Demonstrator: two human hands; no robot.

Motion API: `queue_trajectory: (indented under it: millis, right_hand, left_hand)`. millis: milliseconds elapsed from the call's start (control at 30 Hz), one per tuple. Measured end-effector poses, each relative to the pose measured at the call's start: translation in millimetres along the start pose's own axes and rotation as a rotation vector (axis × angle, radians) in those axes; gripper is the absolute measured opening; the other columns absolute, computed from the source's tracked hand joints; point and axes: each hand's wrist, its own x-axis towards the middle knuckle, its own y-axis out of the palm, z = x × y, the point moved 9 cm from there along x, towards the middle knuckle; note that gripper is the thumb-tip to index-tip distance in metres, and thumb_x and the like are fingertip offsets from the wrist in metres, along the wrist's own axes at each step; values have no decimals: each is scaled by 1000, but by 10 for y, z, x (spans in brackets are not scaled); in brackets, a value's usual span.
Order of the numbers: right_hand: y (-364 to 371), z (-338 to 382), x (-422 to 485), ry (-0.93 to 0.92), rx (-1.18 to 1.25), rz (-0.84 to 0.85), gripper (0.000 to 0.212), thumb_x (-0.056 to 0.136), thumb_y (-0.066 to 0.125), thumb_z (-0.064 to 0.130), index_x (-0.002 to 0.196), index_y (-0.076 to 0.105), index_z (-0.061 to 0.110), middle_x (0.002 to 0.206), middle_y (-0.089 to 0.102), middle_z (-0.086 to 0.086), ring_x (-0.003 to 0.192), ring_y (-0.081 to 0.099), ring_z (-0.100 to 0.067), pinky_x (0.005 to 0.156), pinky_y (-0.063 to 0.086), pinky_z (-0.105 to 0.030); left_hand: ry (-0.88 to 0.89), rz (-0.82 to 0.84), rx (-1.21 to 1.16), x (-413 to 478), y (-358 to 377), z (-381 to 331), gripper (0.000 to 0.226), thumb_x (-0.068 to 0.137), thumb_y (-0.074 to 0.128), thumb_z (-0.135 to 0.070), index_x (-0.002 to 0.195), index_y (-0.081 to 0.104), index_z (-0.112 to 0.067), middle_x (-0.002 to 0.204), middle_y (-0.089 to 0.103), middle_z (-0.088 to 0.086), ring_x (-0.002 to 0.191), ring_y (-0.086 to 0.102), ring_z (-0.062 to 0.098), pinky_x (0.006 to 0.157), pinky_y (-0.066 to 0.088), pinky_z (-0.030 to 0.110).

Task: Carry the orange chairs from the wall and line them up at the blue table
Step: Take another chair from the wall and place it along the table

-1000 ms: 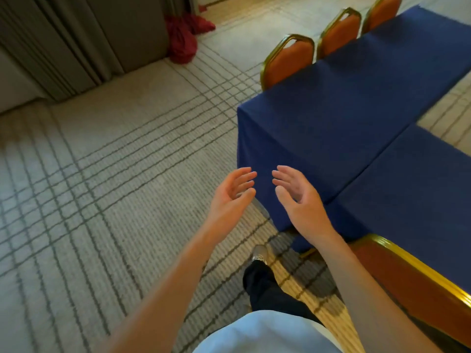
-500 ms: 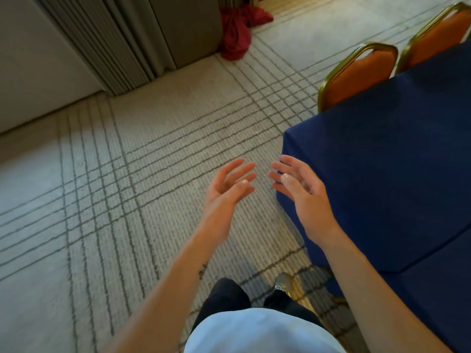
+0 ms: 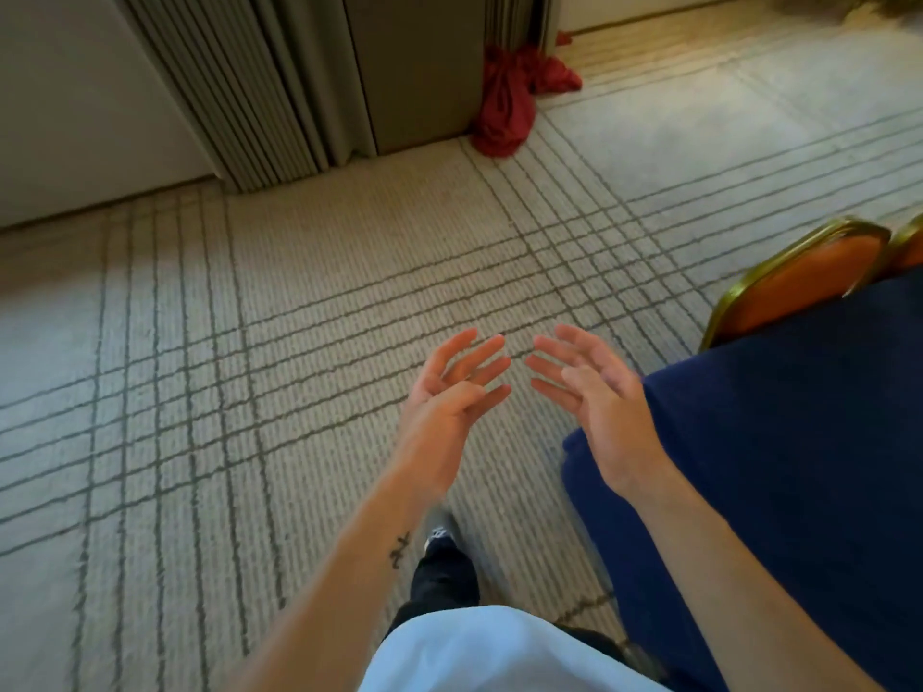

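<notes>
Beige carpet [image 3: 299,342] crossed by grey grid lines; dark blue cloth on the desk [image 3: 799,467]; orange chair [image 3: 804,287] framed in gold; red cloth [image 3: 504,112] by grey folded panels [image 3: 259,87].

A pale beige carpet [image 3: 299,342] covers the floor, crossed by thin grey lines that bunch into grid bands. Along the far left runs a plain off-white wall [image 3: 75,92]. Beside it stands a stack of grey folded partition panels [image 3: 239,82], with a flat grey panel [image 3: 414,67] next to them. A crumpled red cloth [image 3: 504,112] lies on the carpet at that panel's foot. Warm yellowish light falls across the carpet strip [image 3: 674,47] at upper right.
</notes>
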Motion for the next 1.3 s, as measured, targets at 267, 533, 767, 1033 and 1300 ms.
queue_trajectory:
  millis: [267, 533, 767, 1033, 1300]
  right_hand:
    - [907, 566, 1110, -79, -12, 58, 36, 105, 42, 0, 136, 55, 13, 130, 68, -6, 119, 66, -21, 107, 49, -46]
    - [751, 745, 2264, -61, 39, -5, 36, 104, 42, -2, 134, 57, 11, 128, 69, -6, 119, 66, -23, 106, 49, -46]
    - [241, 942, 3665, -65, 174, -54, 36, 104, 40, -3, 133, 59, 9, 127, 70, -7, 119, 66, -23, 105, 50, -44]
    - [-607, 1446, 4933, -68, 262, -155, 44, 101, 31, -10, 133, 58, 6, 127, 70, -10, 122, 64, -26, 102, 51, -45]
    - [-1403, 1643, 5926, -41, 343, -328, 40, 102, 35, -6, 129, 61, 8, 124, 72, -8, 117, 68, -25, 100, 50, -43]
  left_hand:
    - [40, 65, -94, 1070, -181, -975, 70, 85, 31, 27, 143, 50, -7, 139, 64, 15, 130, 60, 33, 111, 45, 54]
    - [-32, 71, -90, 2221, 34, -1153, 64, 89, 31, 24, 142, 50, -5, 137, 65, 15, 129, 61, 32, 111, 45, 53]
    - [-59, 78, -18, 3660, 645, -1210, 66, 85, 29, 24, 141, 51, -5, 134, 67, 14, 126, 63, 32, 110, 46, 54]
    - [-99, 146, 29, 5074, 1744, -1282, 66, 84, 28, 22, 139, 52, -5, 134, 67, 14, 127, 62, 34, 107, 48, 52]
    - [-204, 220, 74, 6376, 2460, -1069, 68, 84, 26, 21, 141, 51, -6, 138, 65, 14, 127, 62, 34, 103, 50, 48]
